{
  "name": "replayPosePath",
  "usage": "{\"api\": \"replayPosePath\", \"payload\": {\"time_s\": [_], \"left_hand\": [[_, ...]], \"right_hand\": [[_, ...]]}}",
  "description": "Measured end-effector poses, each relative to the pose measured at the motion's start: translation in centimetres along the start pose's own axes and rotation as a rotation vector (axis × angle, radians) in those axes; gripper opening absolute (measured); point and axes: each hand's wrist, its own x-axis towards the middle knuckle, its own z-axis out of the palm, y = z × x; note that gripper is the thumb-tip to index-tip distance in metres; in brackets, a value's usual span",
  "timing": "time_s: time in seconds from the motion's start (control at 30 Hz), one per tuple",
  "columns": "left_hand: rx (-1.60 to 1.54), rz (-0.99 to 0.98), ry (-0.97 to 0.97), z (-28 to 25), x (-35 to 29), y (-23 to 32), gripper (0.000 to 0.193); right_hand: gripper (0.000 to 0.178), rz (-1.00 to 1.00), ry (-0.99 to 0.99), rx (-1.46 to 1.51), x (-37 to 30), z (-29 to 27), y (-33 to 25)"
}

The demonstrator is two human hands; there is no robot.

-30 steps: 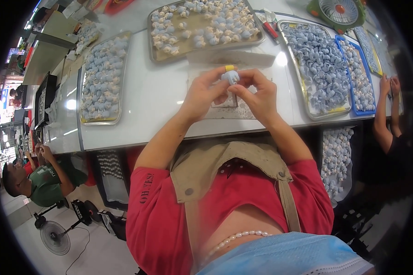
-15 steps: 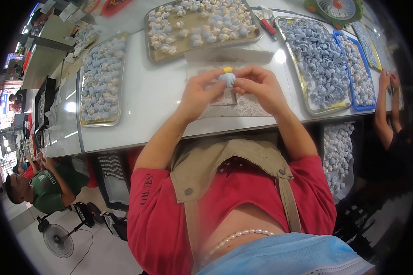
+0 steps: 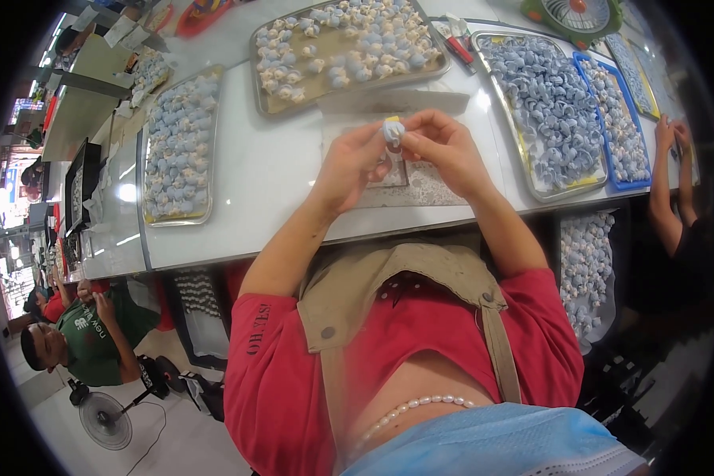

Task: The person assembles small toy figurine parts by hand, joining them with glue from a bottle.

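1. The blue-grey piece (image 3: 393, 133) is held up just above the centre of the frame, between both hands.
2. The left hand (image 3: 351, 165), left of centre, pinches it with thumb and forefinger; its other fingers are curled in.
3. The right hand (image 3: 446, 155), right of centre, touches the piece's right side with thumb and fingertips, which look bent around its edge, though the small overlap makes their exact grip hard to read.
4. A yellow wrap (image 3: 392, 119) shows at the piece's upper edge.
5. Below the hands lies a speckled board (image 3: 432, 190) on the white table (image 3: 266, 178).
6. At top centre, a wide tray (image 3: 319, 78) carries blue-and-cream figures, with gaps among them.
7. At left, a narrower tray (image 3: 177, 222) is filled with similar figures.
8. At upper right, a metal tray (image 3: 567, 193) is heaped with curled blue-grey parts; a blue tray (image 3: 631, 186) of figures sits just beside it.
9. Between the top-centre and upper-right trays lies a red tool (image 3: 458, 51).
10. Near the right edge, a co-worker's hands (image 3: 672, 132) are close together.
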Motion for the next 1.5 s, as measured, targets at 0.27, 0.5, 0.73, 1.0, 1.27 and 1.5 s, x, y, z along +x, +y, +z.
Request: {"api": "replayPosePath", "payload": {"time_s": [0.27,0.5,0.73,1.0,1.27,1.5], "left_hand": [[-0.056,0.015,0.076,0.7,0.0,-0.4,0.025],[-0.075,0.018,0.113,1.2,-0.1,-0.4,0.024],[0.239,0.062,0.167,0.7,0.0,0.0,0.032],[0.274,0.061,0.178,1.2,-0.2,0.2,0.032],[0.126,-0.052,0.112,1.6,-0.3,0.6,0.028],[-0.009,-0.085,0.047,1.7,-0.5,0.5,0.025]], "right_hand": [[0.031,-0.163,-0.002,-0.197,0.0,0.1,0.6],[0.029,-0.148,0.022,-0.194,-0.2,-0.1,0.6],[0.032,-0.608,0.172,-0.826,-0.8,1.1,-0.3],[0.033,-0.676,0.186,-0.926,-1.2,0.9,-0.9],[0.027,-0.673,0.12,-0.853,-1.4,1.2,-1.0],[0.026,-0.637,0.103,-0.814,-1.7,0.9,-1.2]]}}
